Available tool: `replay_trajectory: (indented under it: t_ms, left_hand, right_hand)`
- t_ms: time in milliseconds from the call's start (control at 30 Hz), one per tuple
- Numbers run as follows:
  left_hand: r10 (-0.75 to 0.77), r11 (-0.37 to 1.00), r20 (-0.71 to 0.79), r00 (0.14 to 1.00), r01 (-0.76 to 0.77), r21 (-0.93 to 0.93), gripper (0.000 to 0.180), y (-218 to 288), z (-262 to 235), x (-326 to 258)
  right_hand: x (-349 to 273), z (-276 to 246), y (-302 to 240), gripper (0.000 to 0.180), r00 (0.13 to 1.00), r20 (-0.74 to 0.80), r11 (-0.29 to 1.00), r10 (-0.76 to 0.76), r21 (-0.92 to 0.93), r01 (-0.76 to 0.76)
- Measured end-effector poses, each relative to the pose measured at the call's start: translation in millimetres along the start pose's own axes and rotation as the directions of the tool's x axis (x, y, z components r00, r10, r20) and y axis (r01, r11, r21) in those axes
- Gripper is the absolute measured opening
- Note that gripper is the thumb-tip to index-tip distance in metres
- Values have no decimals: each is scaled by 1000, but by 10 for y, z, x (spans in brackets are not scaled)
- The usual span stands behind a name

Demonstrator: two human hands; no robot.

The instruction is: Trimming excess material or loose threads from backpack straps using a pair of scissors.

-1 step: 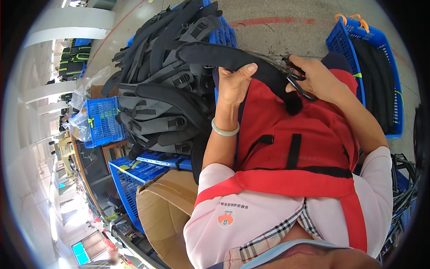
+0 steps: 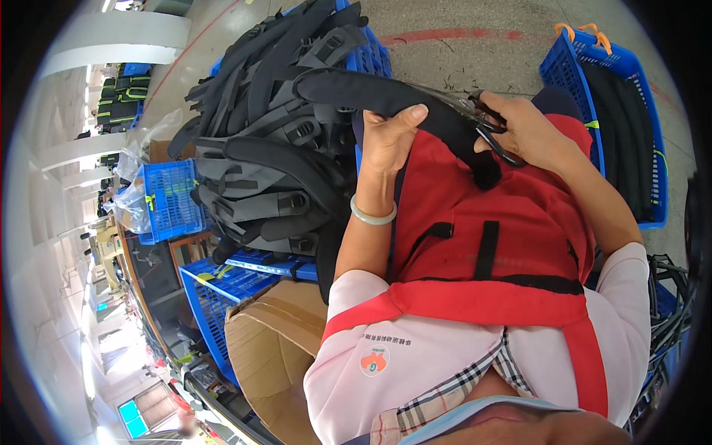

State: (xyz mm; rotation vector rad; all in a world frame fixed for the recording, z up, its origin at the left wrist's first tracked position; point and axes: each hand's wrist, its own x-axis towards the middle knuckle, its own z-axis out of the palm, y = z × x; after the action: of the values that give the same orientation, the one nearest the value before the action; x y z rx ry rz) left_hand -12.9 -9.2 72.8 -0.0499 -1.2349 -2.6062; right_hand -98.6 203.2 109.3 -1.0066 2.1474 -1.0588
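A long, curved black padded strap (image 2: 356, 90) lies across my lap, its rounded end pointing left toward a pile of straps. My left hand (image 2: 389, 142) grips it from below near the middle, thumb on top. My right hand (image 2: 532, 132) holds scissors (image 2: 492, 133) with dark handles. Their blades reach left along the strap's far edge, toward my left thumb. Whether the blades touch the strap or a thread on it, I cannot tell. The strap's other end hangs down over my red apron (image 2: 489, 200).
To the left, black and grey padded straps with buckles (image 2: 297, 133) are heaped high on blue crates. A blue basket (image 2: 586, 96) at right holds long black pieces. An open cardboard box (image 2: 278, 319) stands near my left side, by another blue crate (image 2: 174, 200).
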Motion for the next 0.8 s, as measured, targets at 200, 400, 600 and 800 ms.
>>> replay_trajectory:
  t_ms: [200, 400, 600, 800]
  left_hand:
    - [145, 989, -16, 989, -145, 24, 20, 204, 43, 21]
    - [103, 992, -52, 993, -106, -64, 24, 104, 37, -71]
    - [70, 997, -40, 997, -71, -20, 25, 84, 61, -102]
    - [62, 998, -53, 997, -63, -28, 24, 61, 11, -97]
  right_hand:
    - [-40, 56, 82, 51, 997, -58, 997, -58, -61, 55]
    - [-17, 118, 40, 62, 988, -85, 984, -131, -129, 120]
    - [-65, 127, -19, 65, 977, -76, 970, -201, -154, 188]
    - [-32, 87, -67, 57, 999, 32, 998, -19, -52, 21]
